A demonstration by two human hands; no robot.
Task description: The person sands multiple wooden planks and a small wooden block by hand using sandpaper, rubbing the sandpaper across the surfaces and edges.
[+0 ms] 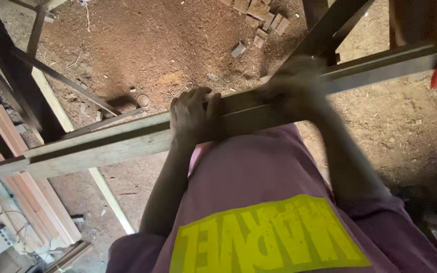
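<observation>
Both hands, left hand [194, 115] curled shut and blurred right hand [299, 88] seemingly closed too, gripped the plank [102, 144], apparently positioning it; steady alignment seemed needed next.

ABOVE: long wooden plank [102, 144] runs across the view, both hands on it | BELOW PLANK: open sawdust floor [153, 45], room to pass | LEFT: dark frame posts [6, 86] and stacked boards [31, 197] crowd the way | FAR SIDE: wood offcuts [261, 17] and crossed beams [330, 28] block | NEAR: torso close behind the plank
</observation>
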